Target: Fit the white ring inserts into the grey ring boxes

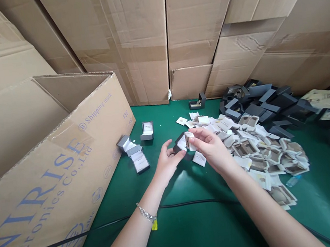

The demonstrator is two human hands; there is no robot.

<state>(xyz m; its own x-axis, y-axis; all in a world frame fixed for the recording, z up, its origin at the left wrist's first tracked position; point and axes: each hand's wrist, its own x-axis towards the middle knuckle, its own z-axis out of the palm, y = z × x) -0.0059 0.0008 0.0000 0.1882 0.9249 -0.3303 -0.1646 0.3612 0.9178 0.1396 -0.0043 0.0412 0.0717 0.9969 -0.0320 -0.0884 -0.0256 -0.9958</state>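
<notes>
A: Taking the hands as the clock's centre, what sits at nine?
B: A big printed carton [95,145], open at the top, on the green table [198,236].
A: And next to it?
B: Three open boxes [141,161], two touching each other against the carton at nine, one apart at ten, white inside.
A: The left hand [168,163]?
B: Holding a dark box [180,141] between thumb and fingers, right at the centre. A bracelet [146,212] circles that wrist.
A: Then the right hand [209,146]?
B: Its fingertips pinch a white insert [189,140] at the dark box's three o'clock side. I can't tell whether the two touch.
A: Anything just past there?
B: A loose card [199,159] lies at four, near the right hand. At one, farther off, a small case [197,102] stands open by the cardboard [139,42] that fills twelve.
A: Farther right?
B: A spread heap of inserts [245,148] at three, partly behind the right forearm, and a jumble of black boxes [260,105] at two. A cable [190,203] crosses at six, running from eight towards four.
</notes>
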